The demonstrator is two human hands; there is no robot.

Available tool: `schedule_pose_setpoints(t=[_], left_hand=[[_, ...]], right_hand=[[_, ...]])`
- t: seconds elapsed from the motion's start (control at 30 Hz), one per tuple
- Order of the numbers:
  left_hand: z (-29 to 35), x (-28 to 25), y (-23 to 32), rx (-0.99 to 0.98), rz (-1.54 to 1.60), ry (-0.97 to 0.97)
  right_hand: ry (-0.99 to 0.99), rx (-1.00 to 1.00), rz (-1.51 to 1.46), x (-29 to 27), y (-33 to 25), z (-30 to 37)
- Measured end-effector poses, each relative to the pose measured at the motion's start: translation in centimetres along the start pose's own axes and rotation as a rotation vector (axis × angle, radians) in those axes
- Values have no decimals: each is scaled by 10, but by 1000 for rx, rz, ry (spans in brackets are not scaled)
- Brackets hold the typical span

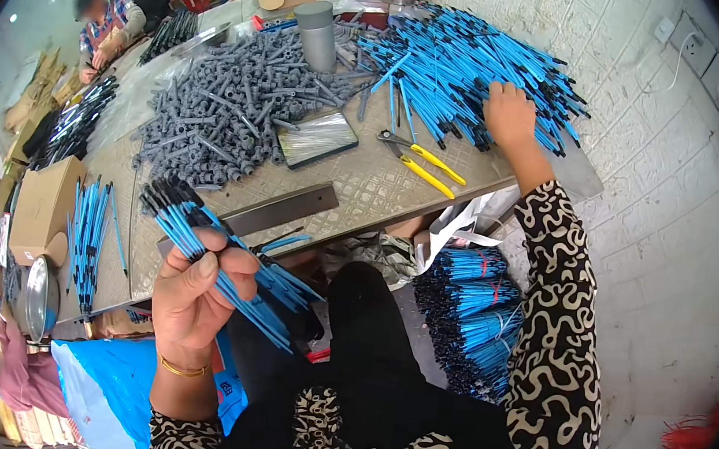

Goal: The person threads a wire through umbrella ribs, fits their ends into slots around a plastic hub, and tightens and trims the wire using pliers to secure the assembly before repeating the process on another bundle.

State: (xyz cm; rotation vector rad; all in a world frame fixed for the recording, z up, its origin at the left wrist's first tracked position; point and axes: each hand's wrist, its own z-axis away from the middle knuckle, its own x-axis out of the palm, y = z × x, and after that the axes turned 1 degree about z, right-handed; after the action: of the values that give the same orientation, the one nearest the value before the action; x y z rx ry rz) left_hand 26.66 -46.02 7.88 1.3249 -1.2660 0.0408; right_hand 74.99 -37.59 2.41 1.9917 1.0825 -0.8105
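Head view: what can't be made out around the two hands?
All in the head view:
Right hand: its own back hides whether it grips any of the piled blue rods.
Held blue rods: the left hand covers their middle; too tightly packed to count.
Left sleeve: cut off by the lower edge.

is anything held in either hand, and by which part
The left hand holds a bundle of blue rods near its middle. The right hand is at the blue rod pile; whether it grips any cannot be told.

Hands [192,290] w/ blk-tipped blue rods [174,229]
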Motion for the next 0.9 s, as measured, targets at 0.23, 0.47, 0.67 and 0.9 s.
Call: schedule_pose_setpoints(t=[0.23,0.47,0.67,0.9], left_hand=[[5,7,3,44,-152,154],[-5,16,10,117,-237,257],[-28,15,5,328,-172,420],[-30,3,-6,544,-164,649]], right_hand=[[-1,0,-220,-3,2,1],[-100,29,-907,-91,-44,8],[-70,-164,-1426,-187,-119,109],[92,-652,-1463,-177,-196,173]])
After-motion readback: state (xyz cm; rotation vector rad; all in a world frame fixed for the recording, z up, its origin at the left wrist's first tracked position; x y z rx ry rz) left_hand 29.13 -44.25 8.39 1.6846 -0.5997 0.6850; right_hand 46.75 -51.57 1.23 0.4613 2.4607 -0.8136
